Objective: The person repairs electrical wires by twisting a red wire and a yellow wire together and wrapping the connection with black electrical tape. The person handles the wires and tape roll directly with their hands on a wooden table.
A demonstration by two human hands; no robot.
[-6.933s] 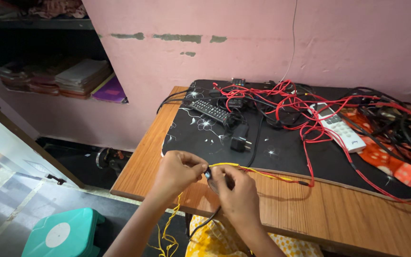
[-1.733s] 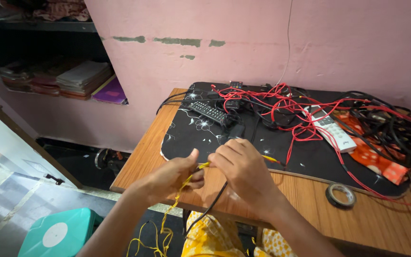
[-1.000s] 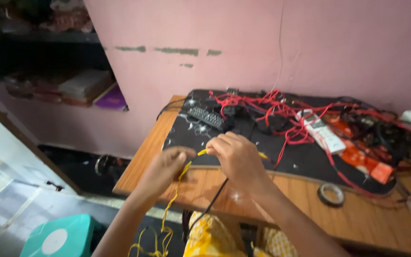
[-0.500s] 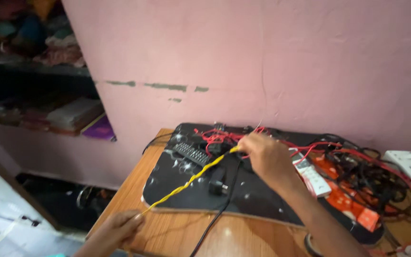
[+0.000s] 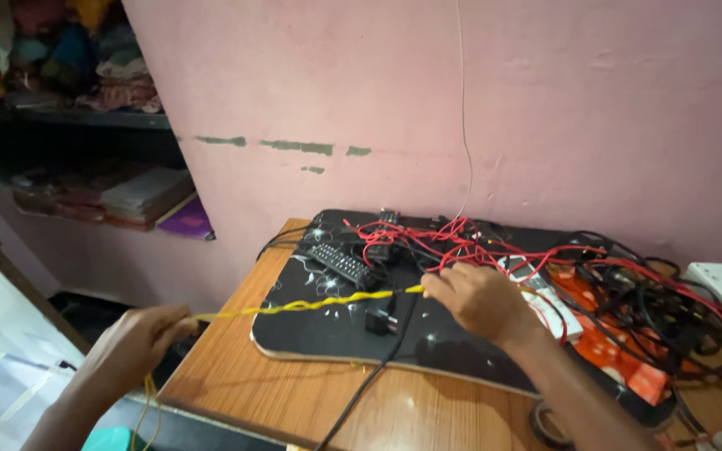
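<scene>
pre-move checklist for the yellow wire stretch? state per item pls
1. Left hand gripping the yellow wire: ok, fingers closed round it off the desk's left edge.
2. Right hand gripping the other end: ok, pinched over the black mat.
3. Wire taut between the hands: ok, nearly straight, twisted along its length.
4. Wire clear of the red wires: cannot tell, the right hand sits at the tangle's edge.
5. Clear of the black plug and remote: ok, it passes between them.
6. Slack below the left hand: not ok, loose yellow loops hang there.
</scene>
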